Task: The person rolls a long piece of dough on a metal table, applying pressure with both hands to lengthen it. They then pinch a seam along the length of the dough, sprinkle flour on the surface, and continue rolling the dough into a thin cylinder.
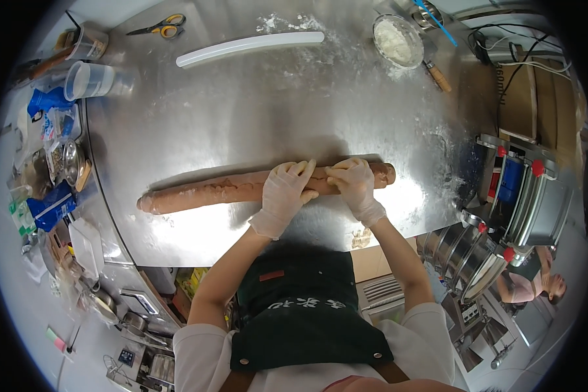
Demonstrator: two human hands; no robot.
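Observation:
A long brown dough log (pixel 209 191) lies across the steel worktable, tilted slightly so its right end sits farther back. A rough seam runs along its top. My left hand (pixel 285 193), in a clear glove, grips the log right of its middle, fingers over the far side and thumb pointing right. Close to the log's right end, my gloved right hand (pixel 357 186) is closed on the dough, its fingertips pinching along the seam. A short stretch of dough shows between the two hands. The parts under my fingers are hidden.
Toward the back of the steel table (pixel 242 117) lie scissors (pixel 170 27), a long white strip (pixel 251 49), a bowl of flour (pixel 398 42) and a wooden-handled tool (pixel 438 76). Plastic tubs (pixel 88 80) line the left. A metal machine with red knobs (pixel 522 196) stands right.

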